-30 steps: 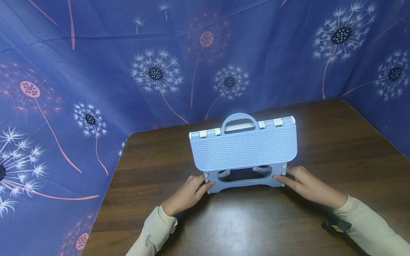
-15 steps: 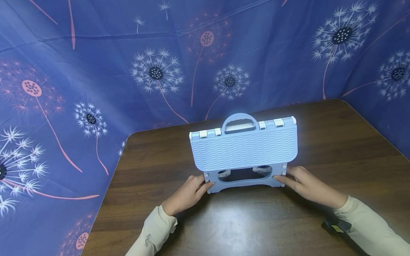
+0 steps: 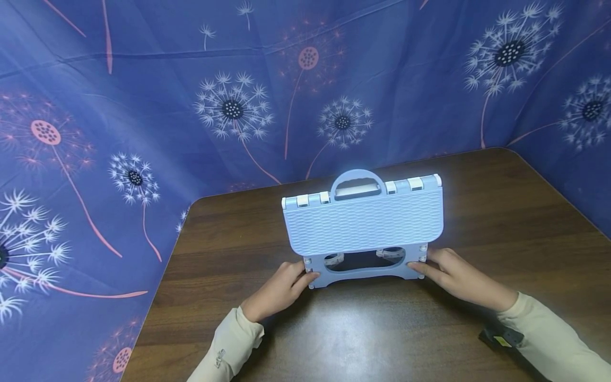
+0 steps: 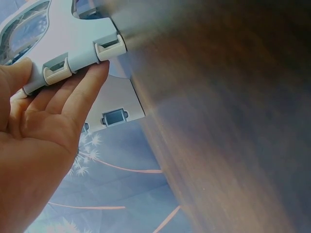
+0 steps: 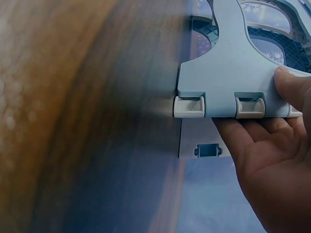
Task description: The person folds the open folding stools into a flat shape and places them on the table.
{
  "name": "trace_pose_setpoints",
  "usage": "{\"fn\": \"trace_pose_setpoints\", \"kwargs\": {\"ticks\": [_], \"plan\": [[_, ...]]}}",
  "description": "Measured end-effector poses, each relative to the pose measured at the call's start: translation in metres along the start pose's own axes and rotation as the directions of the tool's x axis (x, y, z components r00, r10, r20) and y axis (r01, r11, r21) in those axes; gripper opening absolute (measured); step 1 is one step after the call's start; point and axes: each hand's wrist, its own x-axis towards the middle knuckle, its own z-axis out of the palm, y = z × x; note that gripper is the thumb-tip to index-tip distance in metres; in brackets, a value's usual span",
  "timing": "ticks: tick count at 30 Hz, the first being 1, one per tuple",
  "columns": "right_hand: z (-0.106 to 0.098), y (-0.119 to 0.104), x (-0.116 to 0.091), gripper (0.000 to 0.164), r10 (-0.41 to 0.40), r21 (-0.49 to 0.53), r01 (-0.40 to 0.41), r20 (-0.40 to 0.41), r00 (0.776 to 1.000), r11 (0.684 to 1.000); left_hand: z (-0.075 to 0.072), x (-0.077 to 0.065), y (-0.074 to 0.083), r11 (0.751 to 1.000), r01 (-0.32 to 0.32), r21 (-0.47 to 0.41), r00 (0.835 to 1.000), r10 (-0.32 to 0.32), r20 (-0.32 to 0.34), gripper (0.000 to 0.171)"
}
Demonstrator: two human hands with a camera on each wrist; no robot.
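Since the counter [image 3: 215, 244] carries the folding stool [image 3: 364, 223] partly folded, even support would serve best: left hand [image 3: 279, 293] pinching the leg panel [image 3: 365, 272] at the stool's left end, right hand [image 3: 458, 278] its right, both ideally clear of the white hinges [image 5: 250, 111].

Blue folding stool [image 3: 365, 223] on wood-grained table [image 3: 219, 249]

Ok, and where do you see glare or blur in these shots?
Head view: bright glare on the table, nearer the camera than the folding stool; left wrist view: blurred tabletop, left hand clearer; right wrist view: blurred tabletop again, right hand clearer.
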Motion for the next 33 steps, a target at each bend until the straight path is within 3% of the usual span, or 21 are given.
{"fn": "trace_pose_setpoints", "kwargs": {"ticks": [33], "plan": [[-0.0012, -0.0007, 0.0002, 0.023, 0.001, -0.006, -0.001, -0.006, 1.0, 1.0, 0.0001, 0.0001, 0.0023, 1.0, 0.022, 0.006, 1.0, -0.022, -0.007, 0.024]]}}
